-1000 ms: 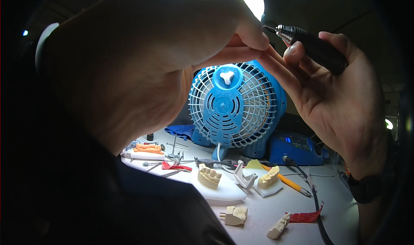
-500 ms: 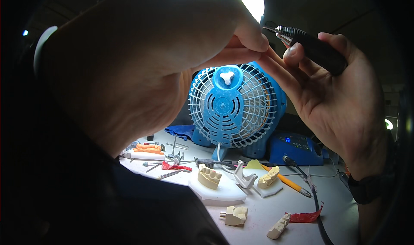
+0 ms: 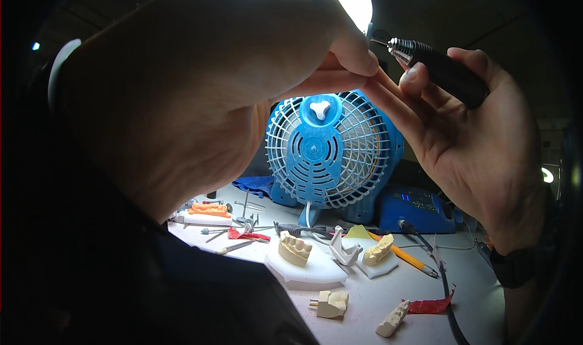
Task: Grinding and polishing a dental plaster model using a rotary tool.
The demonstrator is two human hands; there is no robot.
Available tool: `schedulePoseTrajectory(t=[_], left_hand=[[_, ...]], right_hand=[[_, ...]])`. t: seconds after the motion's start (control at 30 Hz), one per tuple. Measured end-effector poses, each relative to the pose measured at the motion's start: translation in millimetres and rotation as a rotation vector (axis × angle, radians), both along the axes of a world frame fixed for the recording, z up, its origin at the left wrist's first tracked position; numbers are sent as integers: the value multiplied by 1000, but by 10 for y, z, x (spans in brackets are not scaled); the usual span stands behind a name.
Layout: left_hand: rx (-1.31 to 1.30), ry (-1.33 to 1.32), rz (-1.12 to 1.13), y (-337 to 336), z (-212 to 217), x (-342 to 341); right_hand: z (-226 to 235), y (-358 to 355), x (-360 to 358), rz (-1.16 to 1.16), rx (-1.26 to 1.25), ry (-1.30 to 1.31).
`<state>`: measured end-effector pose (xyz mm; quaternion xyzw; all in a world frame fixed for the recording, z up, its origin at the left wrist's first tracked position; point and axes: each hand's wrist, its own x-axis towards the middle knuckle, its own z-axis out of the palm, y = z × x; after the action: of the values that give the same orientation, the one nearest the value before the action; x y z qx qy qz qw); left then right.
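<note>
My right hand [image 3: 486, 132] is raised and closed around a black rotary handpiece [image 3: 452, 78] with a ribbed metal nose. A thin bur [image 3: 379, 42] points left from that nose, close to my left fingertips. My left hand [image 3: 261, 47] is held high across the upper left, its thumb and fingers pinched together. Whatever sits in that pinch is hidden behind the fingers. Fingers of my right hand touch the left fingertips from below. Beneath the hands, a toothed plaster dental model [image 3: 295, 249] stands on a white base plate [image 3: 310, 274].
A blue fan [image 3: 314, 148] stands behind, beside a blue control unit [image 3: 416, 210]. On the white bench lie plaster pieces [image 3: 333, 304], a white hinged articulator [image 3: 344, 248], an orange pencil [image 3: 415, 261], red film [image 3: 431, 305], a black cable [image 3: 446, 296] and several burs [image 3: 234, 246]. A lamp [image 3: 352, 2] glows above.
</note>
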<state>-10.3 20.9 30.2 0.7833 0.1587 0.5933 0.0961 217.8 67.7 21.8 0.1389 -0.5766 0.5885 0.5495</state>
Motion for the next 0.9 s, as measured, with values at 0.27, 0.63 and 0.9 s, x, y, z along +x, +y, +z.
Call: schedulePoseTrajectory(t=[0.27, 0.63, 0.9], left_hand=[[91, -55, -29, -181, -267, 307], [-369, -317, -384, 5, -123, 202], [-584, -529, -441, 59, -161, 168]], right_hand=[[-21, -22, -52, 19, 25, -9], [-16, -78, 19, 34, -27, -67], [-80, 3, 28, -45, -62, 25]])
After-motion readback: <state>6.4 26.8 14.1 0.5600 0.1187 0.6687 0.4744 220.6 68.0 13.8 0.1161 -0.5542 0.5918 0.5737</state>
